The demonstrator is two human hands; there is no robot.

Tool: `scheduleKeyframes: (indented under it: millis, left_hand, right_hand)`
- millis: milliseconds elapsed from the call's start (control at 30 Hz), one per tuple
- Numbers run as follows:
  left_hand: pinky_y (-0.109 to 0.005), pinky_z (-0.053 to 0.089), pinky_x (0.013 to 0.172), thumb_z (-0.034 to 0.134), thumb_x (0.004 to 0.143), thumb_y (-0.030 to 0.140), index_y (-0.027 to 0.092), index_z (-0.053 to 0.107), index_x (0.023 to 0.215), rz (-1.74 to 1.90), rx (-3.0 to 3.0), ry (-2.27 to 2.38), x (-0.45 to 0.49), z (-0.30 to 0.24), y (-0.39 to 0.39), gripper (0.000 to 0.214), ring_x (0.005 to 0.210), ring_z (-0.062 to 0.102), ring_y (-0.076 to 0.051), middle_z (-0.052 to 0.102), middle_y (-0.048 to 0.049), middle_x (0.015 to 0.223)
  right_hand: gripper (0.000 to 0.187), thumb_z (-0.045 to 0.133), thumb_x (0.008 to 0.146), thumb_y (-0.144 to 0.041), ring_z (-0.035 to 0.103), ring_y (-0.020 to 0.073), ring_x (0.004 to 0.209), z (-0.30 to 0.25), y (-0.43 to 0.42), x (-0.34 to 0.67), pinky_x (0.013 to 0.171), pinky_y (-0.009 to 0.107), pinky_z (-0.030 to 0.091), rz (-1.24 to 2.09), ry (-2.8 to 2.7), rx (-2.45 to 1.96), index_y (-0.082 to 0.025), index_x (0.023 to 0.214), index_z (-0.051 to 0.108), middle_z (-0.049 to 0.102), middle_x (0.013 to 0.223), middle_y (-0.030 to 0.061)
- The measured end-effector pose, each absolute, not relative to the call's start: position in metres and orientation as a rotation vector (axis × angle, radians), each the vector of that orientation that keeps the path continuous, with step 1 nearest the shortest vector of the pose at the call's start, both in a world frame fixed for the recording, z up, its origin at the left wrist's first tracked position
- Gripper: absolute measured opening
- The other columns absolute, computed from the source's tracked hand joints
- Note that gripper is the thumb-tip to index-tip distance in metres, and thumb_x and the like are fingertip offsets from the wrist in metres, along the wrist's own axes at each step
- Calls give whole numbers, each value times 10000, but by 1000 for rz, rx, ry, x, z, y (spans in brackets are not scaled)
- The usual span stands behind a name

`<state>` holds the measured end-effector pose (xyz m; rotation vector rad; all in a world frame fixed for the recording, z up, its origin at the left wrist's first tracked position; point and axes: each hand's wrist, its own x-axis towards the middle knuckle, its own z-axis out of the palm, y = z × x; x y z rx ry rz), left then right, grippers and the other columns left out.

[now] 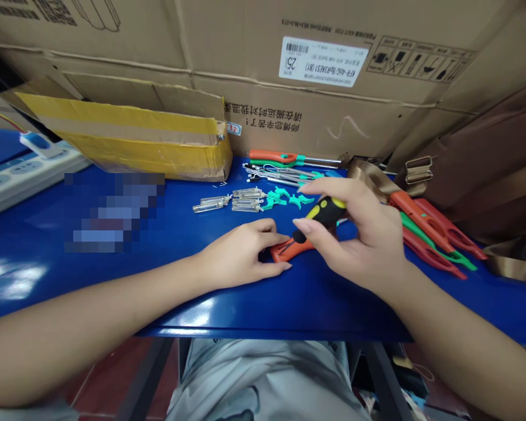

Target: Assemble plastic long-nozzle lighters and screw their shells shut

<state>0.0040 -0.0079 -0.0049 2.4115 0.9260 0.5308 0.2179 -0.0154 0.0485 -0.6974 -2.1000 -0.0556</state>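
Observation:
My left hand (pixel 245 252) is closed on an orange plastic lighter casing (pixel 284 251), pressing it against the blue table. In my right hand (pixel 363 240) is a screwdriver with a black and yellow handle (pixel 326 215), gripped between thumb and fingers. It tilts over the casing, its lower end close to the part; whether the tip touches a screw is hidden. Just beyond my hands lie several clear lighter fuel tanks (pixel 248 200) and small teal triggers (pixel 278 197). Behind them are metal lighter tubes with wires (pixel 280 174) and an orange lighter (pixel 272 156) with a long metal tube.
Several orange, red and green casings (pixel 433 228) lie at the right near brown fabric (pixel 486 152). A box with yellow tape (pixel 131 137) stands at the back left, beside a white power strip (pixel 30 169). A large cardboard box (pixel 254 52) walls off the back.

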Motion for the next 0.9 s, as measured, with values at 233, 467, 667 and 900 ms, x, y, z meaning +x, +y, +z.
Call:
scheduleKeyframes:
  millis: [233, 467, 667, 900]
  left_hand:
    - [-335, 527, 807, 705, 916, 382, 163, 745, 1114, 534, 2429, 931, 4, -4, -7, 298, 864, 616, -195, 600, -53, 956]
    - [-342, 524, 864, 713, 911, 386, 177, 726, 1160, 548, 2395, 928, 3, -5, -7, 326, 920, 628, -203, 621, -59, 1009]
    - [-327, 514, 798, 724, 897, 368, 158, 718, 1086, 547, 2388, 951, 5, -4, -7, 283, 864, 606, -188, 586, -41, 956]
    - [-335, 527, 818, 714, 902, 367, 170, 706, 1103, 531, 2388, 947, 5, -3, -8, 282, 894, 620, -201, 603, -53, 988]
  right_hand:
    - [448, 430, 1039, -210, 749, 202, 903, 49, -17, 221, 780, 357, 642, 161, -2186, -725, -249, 1485, 450, 710, 1280, 74]
    - [364, 606, 987, -290, 749, 201, 838, 49, -16, 220, 747, 328, 634, -108, -2106, -692, -255, 1348, 576, 760, 1130, 55]
    - [511, 533, 997, -234, 739, 242, 1054, 48, -18, 220, 855, 383, 645, 47, -2190, -677, -262, 1498, 438, 686, 1339, 85]
    - [538, 507, 1016, -248, 731, 232, 1095, 44, -18, 221, 897, 371, 647, 88, -2181, -670, -272, 1541, 390, 671, 1370, 78]
